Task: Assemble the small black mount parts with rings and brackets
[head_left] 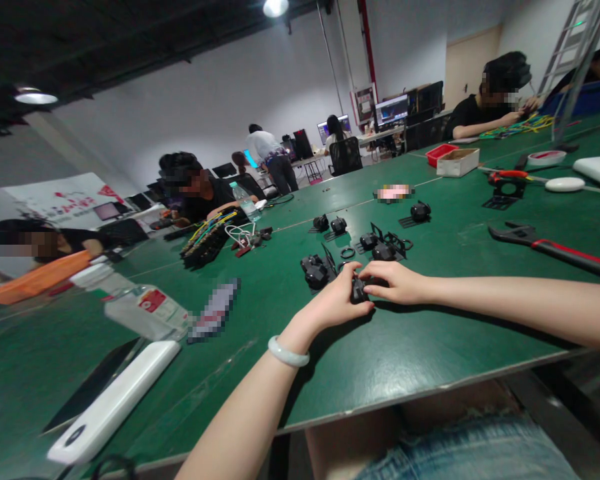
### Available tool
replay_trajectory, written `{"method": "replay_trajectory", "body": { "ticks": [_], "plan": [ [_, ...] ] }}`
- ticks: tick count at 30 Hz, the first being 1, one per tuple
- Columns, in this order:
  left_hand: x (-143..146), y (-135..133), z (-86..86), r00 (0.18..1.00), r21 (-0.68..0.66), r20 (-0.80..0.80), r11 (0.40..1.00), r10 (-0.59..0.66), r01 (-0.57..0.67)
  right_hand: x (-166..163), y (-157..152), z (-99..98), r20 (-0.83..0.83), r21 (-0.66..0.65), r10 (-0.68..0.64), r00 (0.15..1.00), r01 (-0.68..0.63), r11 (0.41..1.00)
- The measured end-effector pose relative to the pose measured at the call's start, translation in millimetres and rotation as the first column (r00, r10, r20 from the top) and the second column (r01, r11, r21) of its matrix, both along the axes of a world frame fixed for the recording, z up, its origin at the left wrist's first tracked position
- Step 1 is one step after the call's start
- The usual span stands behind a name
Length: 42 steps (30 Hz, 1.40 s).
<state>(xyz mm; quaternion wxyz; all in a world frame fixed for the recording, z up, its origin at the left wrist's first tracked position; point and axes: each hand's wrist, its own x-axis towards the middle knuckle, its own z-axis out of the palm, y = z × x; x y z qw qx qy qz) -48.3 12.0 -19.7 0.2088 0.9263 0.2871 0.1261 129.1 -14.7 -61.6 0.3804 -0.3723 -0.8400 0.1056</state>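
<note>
My left hand (337, 298) and my right hand (393, 281) meet over the green table, both closed on one small black part (359, 289). It looks like a compact plastic housing; its exact kind is too small to make out. The left wrist wears a pale bangle (289, 352). Just beyond my left hand stands a cluster of similar black parts (315, 270) with thin upright plates. More black parts (384, 247) and a black ring (347, 253) lie past my fingertips. Fingers cover much of the held part.
On the right lies an adjustable wrench (555, 248) with a red-black handle. Left are a clear plastic bottle (145, 308), a long white device (115, 403) and a dark tablet-like slab (93, 383). Red (441, 155) and white (459, 163) boxes stand farther back. Other people sit around the table.
</note>
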Motion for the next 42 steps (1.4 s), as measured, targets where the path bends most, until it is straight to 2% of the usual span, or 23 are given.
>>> {"method": "replay_trajectory", "body": {
  "ticks": [17,24,30,42],
  "plan": [
    [0.0,0.5,0.2,1.000,0.005,-0.008,1.000,-0.005,0.005,-0.3,-1.4,0.3,0.016,0.007,-0.005,1.000,0.005,1.000],
    [0.6,-0.6,1.4,1.000,0.005,0.023,1.000,-0.017,0.017,0.9,-8.1,3.6,-0.062,0.102,0.016,0.998,-0.009,0.995],
    [1.4,-1.9,2.6,0.998,-0.019,0.041,0.999,-0.039,0.040,-0.6,-8.3,1.3,0.026,0.144,0.106,0.994,-0.109,0.984],
    [1.3,-2.1,2.6,0.999,-0.035,0.037,0.999,-0.015,0.016,-0.6,-5.1,-0.9,0.055,0.147,0.068,0.996,-0.075,0.986]
  ]
}}
